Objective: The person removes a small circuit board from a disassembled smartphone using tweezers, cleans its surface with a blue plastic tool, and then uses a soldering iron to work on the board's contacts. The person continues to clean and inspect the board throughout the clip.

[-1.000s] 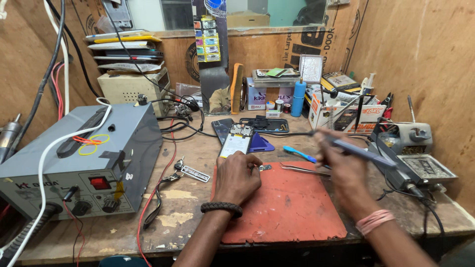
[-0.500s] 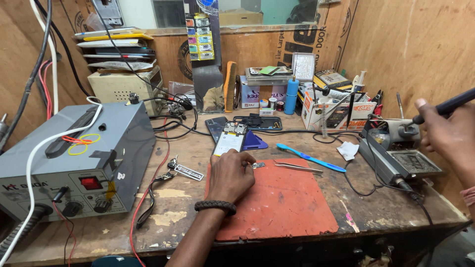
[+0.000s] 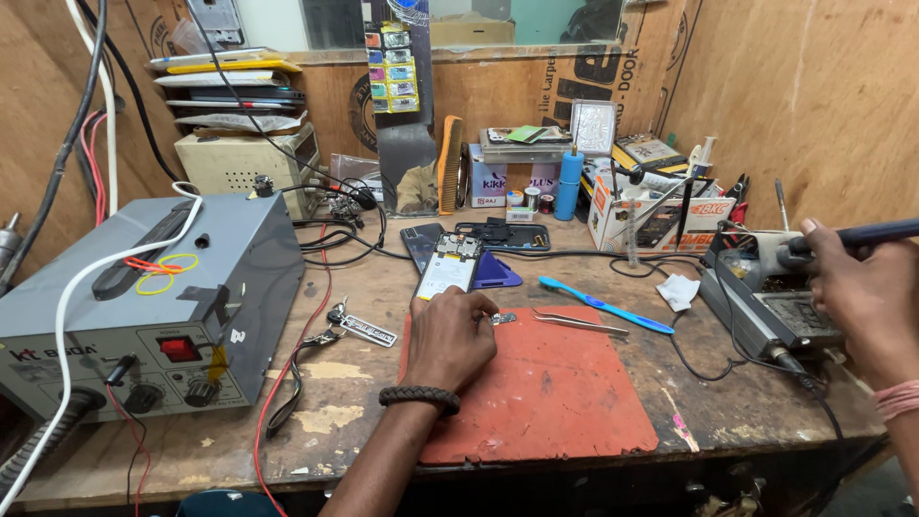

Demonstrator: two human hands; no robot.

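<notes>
Since half a second ago: little change. Right hand (image 3: 862, 287) is still out at the right edge by the soldering station (image 3: 766, 287), slightly lower now, fingers closed round the soldering iron (image 3: 866, 233). A second ago that hand was in over the mat with the iron; it has since pulled away. Left hand (image 3: 450, 337) hasn't moved: resting on the top left corner of the red mat (image 3: 555, 402), fingers curled down, tips touching a small metal part (image 3: 504, 317) at the mat's top edge. Can't tell if it's actually pinching the part.

Opened phone (image 3: 448, 268) lies on the bench (image 3: 728, 402) just past the left hand, near but not touching, same spot as before.

Counts:
- 2 hands, 1 braided wristband on the left wrist
- 1 red mat
- 1 opened phone, plus 1 dark phone body (image 3: 503, 236) behind it
- 1 pair of tweezers (image 3: 579, 323), on the mat's top edge
- 1 blue toothbrush (image 3: 603, 305), just right of the tweezers
- 1 grey power supply (image 3: 144, 306), far left
- 1 bunch of keys (image 3: 349, 325), between supply and mat
- 1 orange comb (image 3: 450, 177), upright at the back
- 1 white tissue (image 3: 680, 290), beside the station
</notes>
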